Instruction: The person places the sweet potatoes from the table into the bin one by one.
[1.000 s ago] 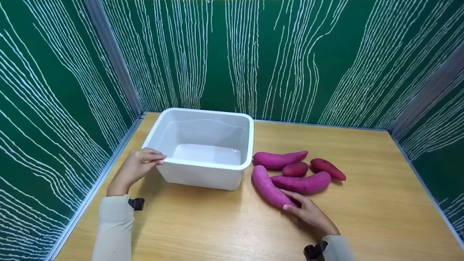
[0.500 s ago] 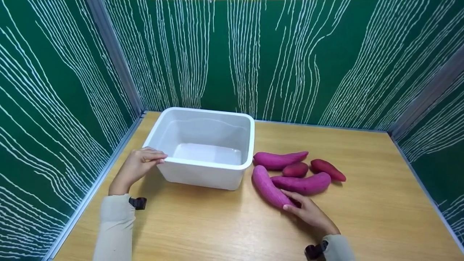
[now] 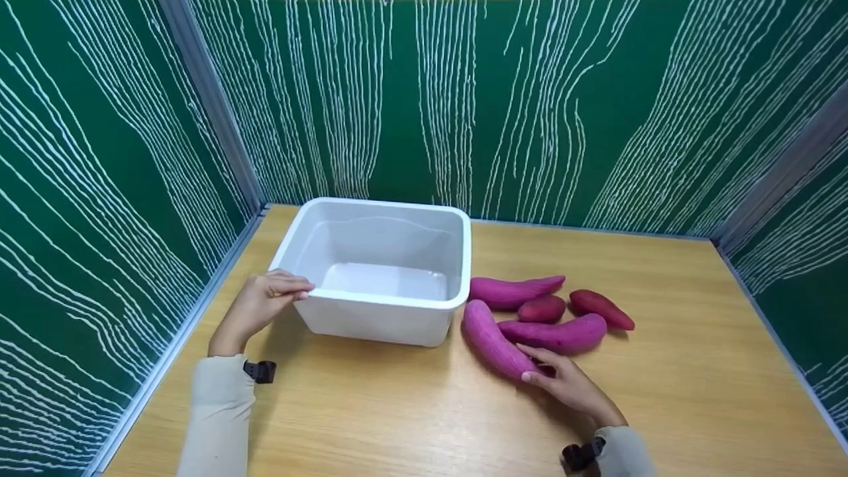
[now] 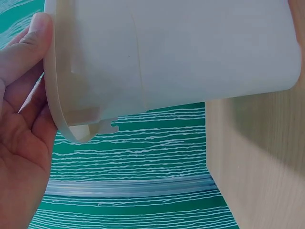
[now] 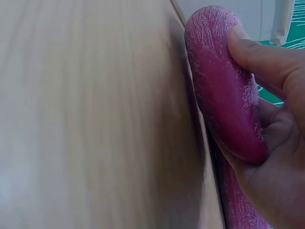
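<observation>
My left hand (image 3: 262, 301) pinches the front-left rim of a white plastic bin (image 3: 377, 321). The left wrist view shows the thumb on one side of the bin's rim (image 4: 51, 71) and fingers on the other. My right hand (image 3: 570, 384) grips the near end of a long pinkish-purple sweet potato (image 3: 493, 341) to the right of the bin. In the right wrist view the thumb lies along this sweet potato (image 5: 221, 90), with fingers partly hidden behind it. Behind it lie another long one (image 3: 560, 334), a curved one (image 3: 513, 293), a small red one (image 3: 542, 309) and a tapered red one (image 3: 601, 309).
The wooden table (image 3: 371, 411) is enclosed by green panels (image 3: 397, 99) with white wavy lines. Grey metal posts (image 3: 212, 106) stand at the back corners. The bin's right side stands close to the curved sweet potato.
The bin and my left hand have shifted slightly to the right, closer to the sweet potatoes. My right hand keeps its grip on the front sweet potato, almost unmoved.
</observation>
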A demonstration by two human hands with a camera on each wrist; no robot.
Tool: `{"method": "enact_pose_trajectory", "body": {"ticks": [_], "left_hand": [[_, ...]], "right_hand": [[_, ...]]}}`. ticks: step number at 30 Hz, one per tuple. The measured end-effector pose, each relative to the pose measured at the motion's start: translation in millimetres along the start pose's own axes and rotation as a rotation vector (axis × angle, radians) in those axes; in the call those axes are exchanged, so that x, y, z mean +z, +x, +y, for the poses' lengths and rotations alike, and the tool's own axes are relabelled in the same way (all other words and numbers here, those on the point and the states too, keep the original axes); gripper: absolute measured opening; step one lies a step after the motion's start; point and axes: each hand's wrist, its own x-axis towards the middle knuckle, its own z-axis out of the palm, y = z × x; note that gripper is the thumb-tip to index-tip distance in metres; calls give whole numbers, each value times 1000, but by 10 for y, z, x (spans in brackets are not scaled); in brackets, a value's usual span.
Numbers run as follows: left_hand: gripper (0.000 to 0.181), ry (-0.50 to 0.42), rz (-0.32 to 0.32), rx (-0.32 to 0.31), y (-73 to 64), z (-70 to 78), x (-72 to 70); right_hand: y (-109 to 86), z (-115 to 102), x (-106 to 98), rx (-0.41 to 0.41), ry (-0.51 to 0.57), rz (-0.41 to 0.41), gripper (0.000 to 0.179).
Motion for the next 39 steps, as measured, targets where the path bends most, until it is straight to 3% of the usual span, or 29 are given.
{"method": "enact_pose_trajectory", "body": {"ticks": [3,12,19,25,34,39], "left_hand": [[21,9,19,31,-2,0,15],[21,2,16,26,17,48,42],[20,17,30,93,20,37,59],[23,-9,5,29,10,24,50],[22,-16,-52,-44,43,62,24],[22,18,-71,-48,51,79,23]], "right_hand": [[-5,-23,-48,-6,8,-2,55],[-3,-60,-191,-98,-6,5,51],[1,-93,-271,-101,-27,24,51],[17,-152,-312,-82,-60,18,52],[11,-235,-411,-156,-51,5,48],[0,-307,-484,-92,-84,3,49]]}}
